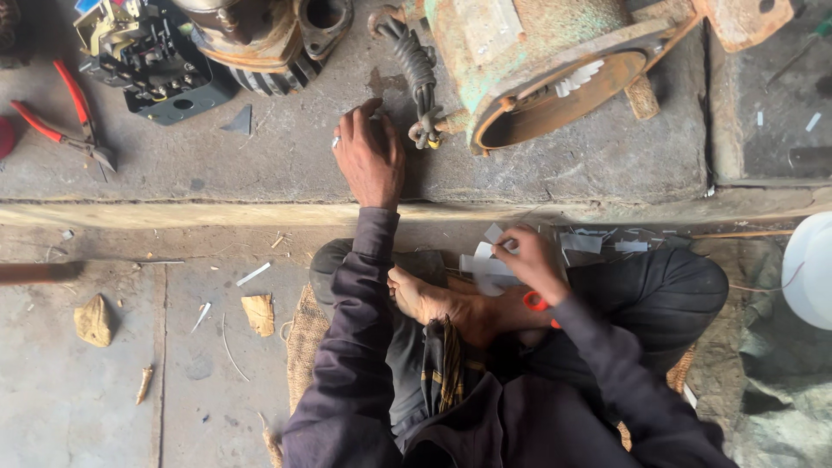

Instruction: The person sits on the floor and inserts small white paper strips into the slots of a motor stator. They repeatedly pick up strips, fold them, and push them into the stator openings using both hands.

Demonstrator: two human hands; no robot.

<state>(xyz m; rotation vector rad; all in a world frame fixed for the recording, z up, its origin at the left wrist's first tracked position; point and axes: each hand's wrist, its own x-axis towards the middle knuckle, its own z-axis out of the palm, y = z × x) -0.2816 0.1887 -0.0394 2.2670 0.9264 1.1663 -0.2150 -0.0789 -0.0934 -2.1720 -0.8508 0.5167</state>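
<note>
My left hand [368, 152], a ring on one finger, reaches forward and rests palm down on the concrete ledge [286, 165], close to a bundle of bound grey wires [420, 78]. Whether anything lies under its fingers is hidden. My right hand [530, 260] is low over my crossed legs and pinches several white paper strips [484, 265]. An orange scissor handle [536, 301] shows just under that wrist. My bare foot [433, 299] lies between the two arms.
A rusty green motor housing [537, 61] sits on the ledge beside the wires. At the left are red-handled pliers [61, 121] and a black electrical part [152, 61]. A white bucket [810, 269] stands at the right. Wood chips [258, 312] and paper scraps litter the floor.
</note>
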